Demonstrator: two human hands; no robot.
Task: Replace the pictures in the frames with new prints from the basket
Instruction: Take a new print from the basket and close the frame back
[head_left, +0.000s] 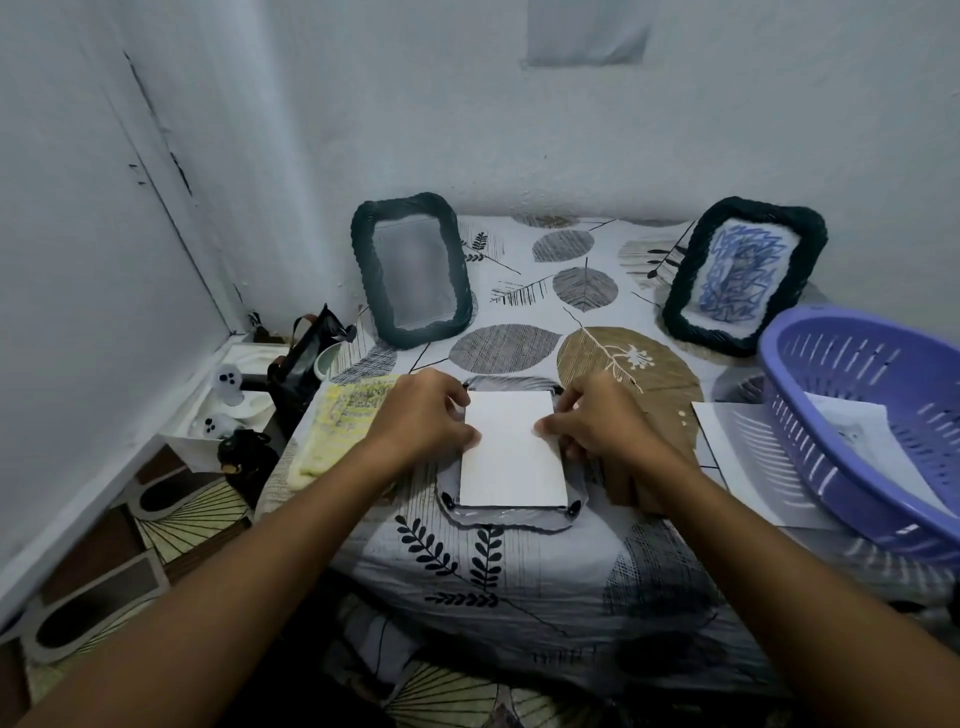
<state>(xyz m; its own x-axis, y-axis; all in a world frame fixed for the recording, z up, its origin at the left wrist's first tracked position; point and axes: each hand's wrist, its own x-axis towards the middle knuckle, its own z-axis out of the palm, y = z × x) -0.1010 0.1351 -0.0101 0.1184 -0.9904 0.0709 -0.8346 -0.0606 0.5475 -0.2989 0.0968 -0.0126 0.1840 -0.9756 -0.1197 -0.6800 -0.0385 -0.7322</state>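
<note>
A: Why is that frame (511, 512) lying face down near the front edge of the table (519, 582)?

B: My guess is so its back is open to work on. A white sheet (511, 452) lies on it, inside the four black corner clips, blank side up. It is probably a print being seated, though I cannot tell whether it is the new one or the old.

A: And the hands?

B: The left hand (423, 415) pinches the sheet's left edge with curled fingers. The right hand (597, 421) has its thumb on the right edge and its fingers bent down over that side. They look to be squaring it between the clips.

A: How many frames in all?

B: Three. Besides the one lying flat, two dark braided ones stand propped towards the back edge: the left standing frame (413, 270) shows only a grey blank, the right standing frame (745, 275) holds a blue scribble picture.

A: The basket?

B: One purple basket (810, 415) at the right edge, within the right hand's reach, I would say to keep prints handy. At least one paper (852, 426) lies inside it and another sheet (727, 441) lies under it. A yellow cloth (337, 431) sits at the left edge.
</note>
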